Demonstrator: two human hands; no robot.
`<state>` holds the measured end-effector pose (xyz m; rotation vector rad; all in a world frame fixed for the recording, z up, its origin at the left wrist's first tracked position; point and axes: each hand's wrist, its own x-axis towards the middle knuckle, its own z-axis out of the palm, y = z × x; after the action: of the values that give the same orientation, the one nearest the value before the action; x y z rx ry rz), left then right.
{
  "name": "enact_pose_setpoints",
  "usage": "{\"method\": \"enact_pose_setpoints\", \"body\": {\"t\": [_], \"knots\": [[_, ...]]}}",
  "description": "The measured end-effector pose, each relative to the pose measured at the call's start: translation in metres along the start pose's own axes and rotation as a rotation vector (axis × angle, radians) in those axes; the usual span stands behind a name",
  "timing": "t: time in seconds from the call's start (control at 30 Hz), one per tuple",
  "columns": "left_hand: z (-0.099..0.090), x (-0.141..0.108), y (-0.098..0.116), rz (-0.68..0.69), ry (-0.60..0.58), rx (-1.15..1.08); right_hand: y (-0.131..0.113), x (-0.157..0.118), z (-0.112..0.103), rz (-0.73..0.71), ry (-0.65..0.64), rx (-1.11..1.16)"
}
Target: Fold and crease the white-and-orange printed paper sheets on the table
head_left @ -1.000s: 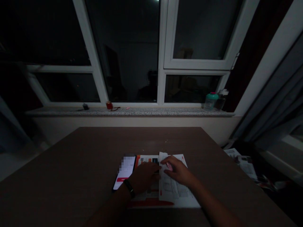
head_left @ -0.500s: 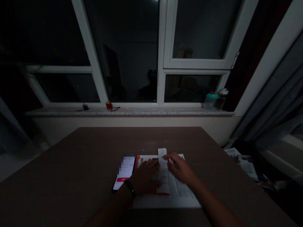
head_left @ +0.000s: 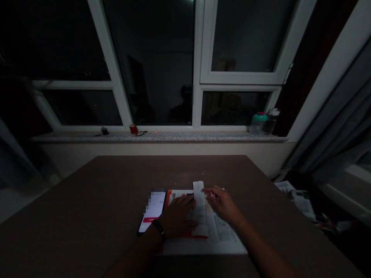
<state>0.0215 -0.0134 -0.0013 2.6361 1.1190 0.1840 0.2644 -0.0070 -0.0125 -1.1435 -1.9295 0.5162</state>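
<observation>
My left hand (head_left: 178, 214), with a dark band at the wrist, lies flat with fingers spread over a printed booklet and a folded paper strip (head_left: 198, 204). The strip runs lengthwise on top of the booklet (head_left: 226, 241) and sticks out past its far edge. My right hand (head_left: 222, 202) is closed at the strip's right side, its index finger stretched toward the strip. Between its fingers shows a small pinkish object (head_left: 213, 195), too small and dim to name. A thin red object (head_left: 199, 236) lies by the strip's near end.
A lit phone (head_left: 152, 210) lies left of the booklet on the brown table (head_left: 116, 185). Tiny scraps are beyond the strip. Bottles (head_left: 259, 122) and a small red jar (head_left: 133, 129) stand on the windowsill. Papers (head_left: 298, 200) are piled at the right.
My right hand has shifted slightly to the right along the strip's edge, with its fingers turned a little. My left hand, strip and booklet stay about where they were.
</observation>
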Motion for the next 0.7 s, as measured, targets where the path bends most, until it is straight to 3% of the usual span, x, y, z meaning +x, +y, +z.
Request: {"method": "enact_pose_setpoints", "body": {"t": [0.3,0.5,0.7], "knots": [[0.0039,0.0003,-0.003,0.016,0.015,-0.001,-0.0011,-0.0028,-0.0005,0.101,-0.07,-0.014],[0.0073,0.0006,-0.0057,0.047,0.045,0.003,-0.0034,-0.0032,0.0006,0.061,-0.054,-0.006],[0.0036,-0.0004,-0.0026,0.042,0.061,0.012,-0.0054,-0.0068,0.003,-0.01,-0.116,-0.023]]}}
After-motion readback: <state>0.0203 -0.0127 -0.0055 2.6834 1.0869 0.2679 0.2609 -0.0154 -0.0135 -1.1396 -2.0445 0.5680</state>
